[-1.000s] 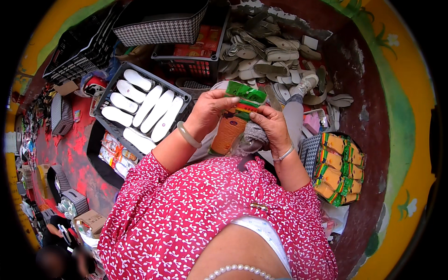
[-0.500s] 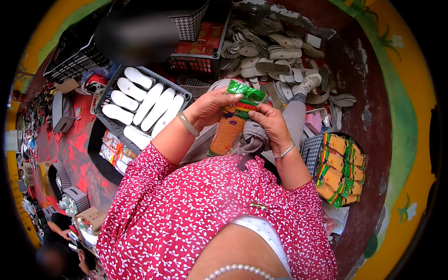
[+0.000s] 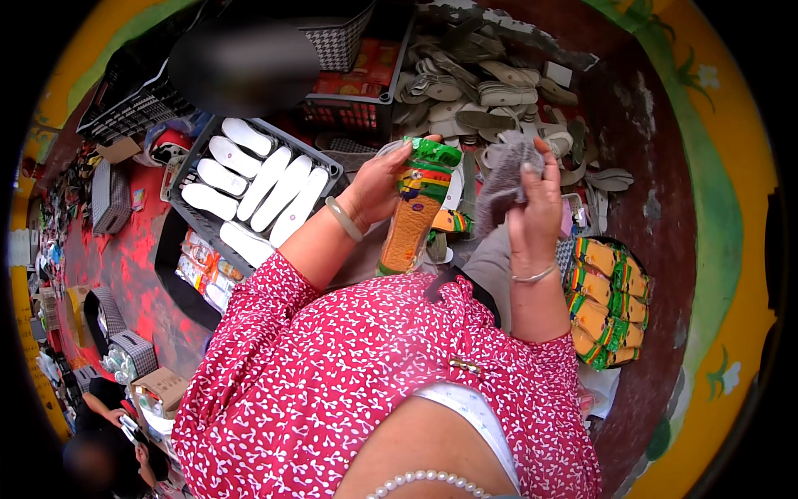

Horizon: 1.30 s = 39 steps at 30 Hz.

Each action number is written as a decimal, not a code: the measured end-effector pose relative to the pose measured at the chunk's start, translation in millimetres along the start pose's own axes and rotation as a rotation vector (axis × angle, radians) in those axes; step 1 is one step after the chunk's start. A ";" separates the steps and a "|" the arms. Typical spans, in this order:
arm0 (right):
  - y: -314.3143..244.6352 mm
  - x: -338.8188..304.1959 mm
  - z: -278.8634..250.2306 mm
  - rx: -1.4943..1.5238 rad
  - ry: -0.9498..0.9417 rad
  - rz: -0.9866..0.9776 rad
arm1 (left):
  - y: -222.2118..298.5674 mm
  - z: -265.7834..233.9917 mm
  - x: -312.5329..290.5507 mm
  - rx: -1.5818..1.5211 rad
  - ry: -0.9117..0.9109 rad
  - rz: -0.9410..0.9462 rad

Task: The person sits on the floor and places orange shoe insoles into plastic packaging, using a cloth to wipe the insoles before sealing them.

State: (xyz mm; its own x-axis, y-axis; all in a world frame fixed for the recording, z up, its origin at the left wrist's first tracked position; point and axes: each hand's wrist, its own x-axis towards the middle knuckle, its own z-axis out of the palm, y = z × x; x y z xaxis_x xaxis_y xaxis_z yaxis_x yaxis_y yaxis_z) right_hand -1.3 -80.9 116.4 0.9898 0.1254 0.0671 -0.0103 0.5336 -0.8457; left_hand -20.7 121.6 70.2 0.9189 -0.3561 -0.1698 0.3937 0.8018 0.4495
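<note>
My left hand [image 3: 372, 187] grips the top edge of a packaged insole [image 3: 413, 226], orange-brown in a clear packet with a green top. The packet hangs upright in front of my lap. To its right, my right hand [image 3: 536, 206] is raised and closed around a crumpled grey cloth [image 3: 505, 179], which is apart from the packet. Between the two, a similar orange and green packet [image 3: 451, 221] is partly visible lower down, mostly hidden behind the held one.
A dark crate of white insoles [image 3: 270, 187] stands at the left. A basket of similar orange packets [image 3: 611, 291] is on the right. Ahead lies a heap of pale insoles [image 3: 503, 91], beside a crate of red boxes [image 3: 366, 71]. Another person's hand [image 3: 116, 416] shows at the lower left.
My right hand has left the packet and lifted the grey cloth up and to the right. My left hand still holds the packet, which now hangs more upright.
</note>
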 end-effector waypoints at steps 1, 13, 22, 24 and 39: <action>1.5 -5.7 17.1 -0.107 -0.060 -0.136 | -1.0 -4.4 2.7 -0.018 -0.069 -0.021; 61.2 -5.7 35.1 -1.400 -0.379 -0.540 | -17.8 6.9 -3.6 0.367 -0.066 0.115; 51.5 46.2 12.2 -0.860 -0.337 0.207 | -22.7 7.7 -14.5 0.392 -0.182 -0.039; 76.5 60.4 -20.8 -0.588 -0.180 0.268 | -20.9 10.8 -12.2 0.379 -0.122 -0.054; 45.2 -24.8 3.7 -0.411 -0.066 -0.369 | -4.2 -3.4 -15.7 0.253 0.070 -0.089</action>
State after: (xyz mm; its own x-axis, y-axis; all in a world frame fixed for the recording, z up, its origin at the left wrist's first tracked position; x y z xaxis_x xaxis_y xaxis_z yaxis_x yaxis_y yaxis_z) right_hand -26.8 -56.8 78.5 0.9060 0.0512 0.4202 0.4051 0.1833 -0.8957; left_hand -36.7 125.4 68.0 0.8837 -0.3787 -0.2753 0.4630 0.6199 0.6336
